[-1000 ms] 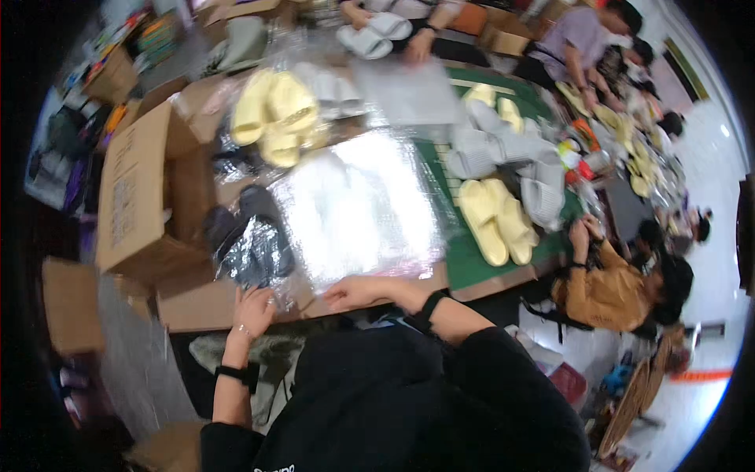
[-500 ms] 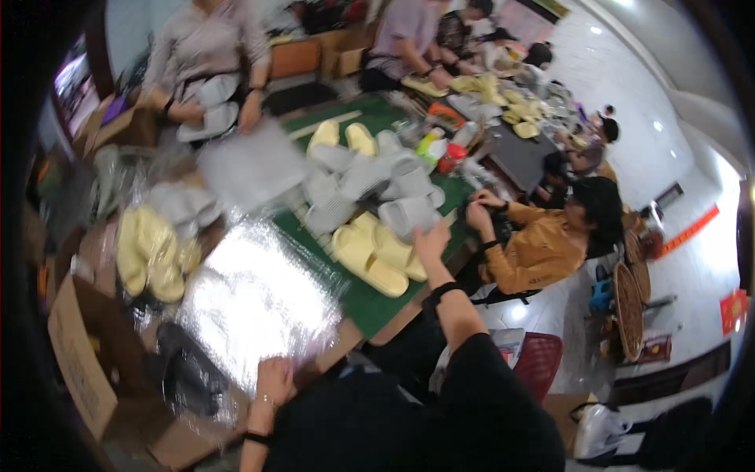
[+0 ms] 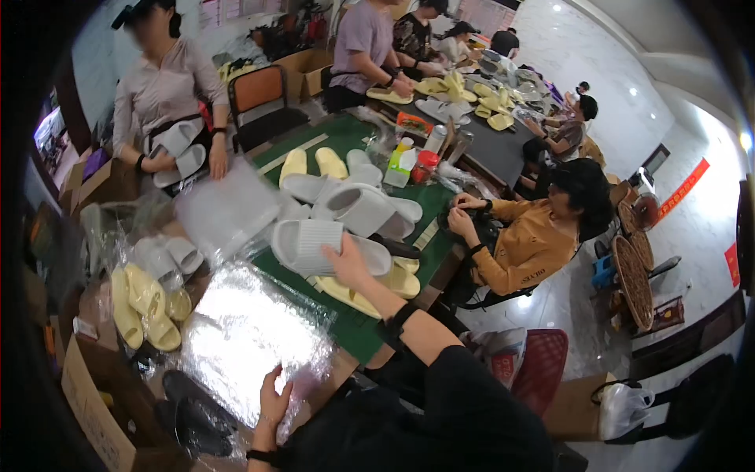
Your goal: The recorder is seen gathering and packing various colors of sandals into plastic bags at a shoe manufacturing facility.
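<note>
Beyond my fingers a long green-topped table point(image 3: 346, 138) runs away toward an orange-backed chair point(image 3: 259, 90), a red stool point(image 3: 543, 366) stands to their right on the glossy pale floor point(image 3: 598, 94), and ceiling lights point(image 3: 633, 90) glare off it.

A ribbed white slipper point(image 3: 314, 245) was seen on a dark green mat point(image 3: 358, 326), with pale yellow slippers point(image 3: 370, 287) beneath. Clear, glossy plastic bags point(image 3: 244, 334) were stacked beside more pale yellow slippers point(image 3: 145, 307). A mustard yellow jacket point(image 3: 527, 248) was worn nearby.
</note>
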Motion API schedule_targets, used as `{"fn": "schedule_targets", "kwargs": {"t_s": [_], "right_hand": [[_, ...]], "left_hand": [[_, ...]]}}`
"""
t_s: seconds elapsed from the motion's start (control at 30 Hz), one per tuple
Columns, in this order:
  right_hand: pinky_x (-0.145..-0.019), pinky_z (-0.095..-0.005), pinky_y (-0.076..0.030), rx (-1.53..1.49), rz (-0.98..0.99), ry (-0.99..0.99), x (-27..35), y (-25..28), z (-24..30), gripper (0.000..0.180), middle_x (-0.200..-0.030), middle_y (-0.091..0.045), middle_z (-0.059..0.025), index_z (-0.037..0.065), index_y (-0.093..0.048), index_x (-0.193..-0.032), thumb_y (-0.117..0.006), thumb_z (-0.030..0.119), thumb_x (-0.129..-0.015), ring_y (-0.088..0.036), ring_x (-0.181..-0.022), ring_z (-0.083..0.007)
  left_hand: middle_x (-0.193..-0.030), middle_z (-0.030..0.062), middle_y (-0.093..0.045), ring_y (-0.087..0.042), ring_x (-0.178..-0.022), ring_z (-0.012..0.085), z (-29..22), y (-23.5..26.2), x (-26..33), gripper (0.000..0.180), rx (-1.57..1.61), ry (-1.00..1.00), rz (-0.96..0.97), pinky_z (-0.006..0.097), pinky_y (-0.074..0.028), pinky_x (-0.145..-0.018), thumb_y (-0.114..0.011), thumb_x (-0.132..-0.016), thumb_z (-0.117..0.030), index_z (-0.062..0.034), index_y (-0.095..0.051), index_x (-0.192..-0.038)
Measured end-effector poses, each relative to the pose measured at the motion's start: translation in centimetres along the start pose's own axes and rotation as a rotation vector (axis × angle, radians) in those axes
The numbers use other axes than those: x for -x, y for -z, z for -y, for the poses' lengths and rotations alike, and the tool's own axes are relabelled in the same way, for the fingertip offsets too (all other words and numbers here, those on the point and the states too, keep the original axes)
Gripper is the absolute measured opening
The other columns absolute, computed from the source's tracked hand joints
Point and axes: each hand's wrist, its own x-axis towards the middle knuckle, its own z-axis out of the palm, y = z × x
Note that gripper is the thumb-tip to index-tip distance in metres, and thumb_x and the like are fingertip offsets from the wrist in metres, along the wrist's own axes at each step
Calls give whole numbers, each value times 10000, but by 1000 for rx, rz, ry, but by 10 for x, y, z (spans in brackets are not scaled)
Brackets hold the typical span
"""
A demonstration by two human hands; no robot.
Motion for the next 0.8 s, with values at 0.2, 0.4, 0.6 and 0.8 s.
{"fn": "schedule_targets", "kwargs": {"t_s": [0.2, 0.4, 0.6, 0.8], "right_hand": [[-793, -255, -419, -282, 439, -200, 114, -79, 63, 322, -975, -547, -73, -7, -419, -1106, -540, 111, -832, -522, -897, -131], [-680, -282, -479, 234, 907, -154, 156, -93, 2, 225, -806, -624, -134, 17, -601, -940, -603, 165, -770, -605, -740, -175], [-743, -368, -441, 567, 801, 43, 120, -99, -52, 242, -870, -576, -155, 17, -582, -939, -569, 138, -730, -547, -836, -298], [-797, -414, -401, 645, 839, 317, 119, -176, -112, 313, -975, -535, -162, 20, -549, -992, -579, 175, -721, -482, -939, -329]], "left_hand": [[-1328, 157, -295, -341, -1200, 247, -15, 3, -29, 765, 958, 114, 29, 344, -297, -971, -563, -792, -63, -141, -74, -1376], [-1127, 99, -477, -518, -990, 214, 62, 1, 3, 608, 1229, 547, -373, 351, -429, -812, -592, -790, -94, -70, -237, -1283], [-1157, 69, -463, -485, -1018, 241, 112, 0, 40, 646, 1199, 789, -487, 377, -404, -813, -593, -773, -303, -140, -257, -1300], [-1284, 130, -351, -386, -1110, 254, 120, -8, 22, 912, 1049, 802, -454, 391, -344, -877, -659, -714, -325, -120, -64, -1374]]}}
